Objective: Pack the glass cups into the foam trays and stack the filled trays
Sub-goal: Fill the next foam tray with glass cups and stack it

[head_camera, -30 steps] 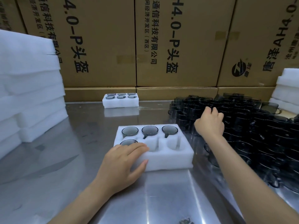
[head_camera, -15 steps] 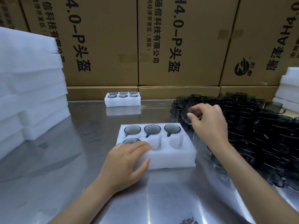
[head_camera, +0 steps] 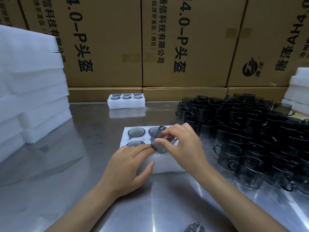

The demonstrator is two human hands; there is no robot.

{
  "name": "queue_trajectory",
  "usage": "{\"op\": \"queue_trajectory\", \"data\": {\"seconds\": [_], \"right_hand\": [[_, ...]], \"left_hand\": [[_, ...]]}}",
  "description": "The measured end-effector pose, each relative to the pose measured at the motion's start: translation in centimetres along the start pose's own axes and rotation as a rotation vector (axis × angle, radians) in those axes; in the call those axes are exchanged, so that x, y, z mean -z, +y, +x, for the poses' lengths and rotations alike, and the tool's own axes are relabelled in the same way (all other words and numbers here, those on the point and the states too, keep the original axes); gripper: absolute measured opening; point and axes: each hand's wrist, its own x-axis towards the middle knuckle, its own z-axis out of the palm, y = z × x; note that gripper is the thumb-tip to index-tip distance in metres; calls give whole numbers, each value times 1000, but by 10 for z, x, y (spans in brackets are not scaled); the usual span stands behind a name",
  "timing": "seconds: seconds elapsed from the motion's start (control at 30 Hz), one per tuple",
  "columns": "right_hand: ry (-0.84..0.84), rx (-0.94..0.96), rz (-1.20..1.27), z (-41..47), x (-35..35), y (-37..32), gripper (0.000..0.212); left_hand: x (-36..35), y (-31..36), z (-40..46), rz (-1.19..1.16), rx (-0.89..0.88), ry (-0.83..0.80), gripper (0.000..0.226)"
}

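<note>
A white foam tray point(head_camera: 164, 164) lies on the steel table in front of me with several smoky glass cups in its pockets, one at the back left point(head_camera: 136, 132). My left hand point(head_camera: 128, 169) rests flat on the tray's front left part, thumb against its front wall. My right hand point(head_camera: 185, 148) holds a tilted glass cup point(head_camera: 160, 142) over the tray's middle, fingers and thumb curled round it. A large crowd of loose dark glass cups point(head_camera: 254, 134) fills the table to the right.
A filled foam tray point(head_camera: 126, 103) stands at the back against cardboard boxes point(head_camera: 184, 42). Tall stacks of white foam point(head_camera: 28, 91) rise on the left, a smaller foam stack point(head_camera: 298, 91) at the far right. The steel table point(head_camera: 66, 164) stretches around.
My right hand has lifted a cup from the pile on the right and carried it left, over the near tray. My left hand has stayed on the tray.
</note>
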Motion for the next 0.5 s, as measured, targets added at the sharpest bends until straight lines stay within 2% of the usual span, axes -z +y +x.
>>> {"op": "queue_trajectory", "data": {"seconds": [0.17,0.33,0.43,0.5], "right_hand": [[-4,-13,-57,-4,-6,-8,23],[-43,26,-207,0,-13,-16,35],[-63,99,-369,-1,-17,-20,37],[-52,135,-479,-1,-18,-21,38]], "left_hand": [[2,0,-1,-138,95,34,34],[2,1,0,-149,126,49,34],[1,4,1,-192,150,88,24],[1,5,1,-190,155,97,27]]}}
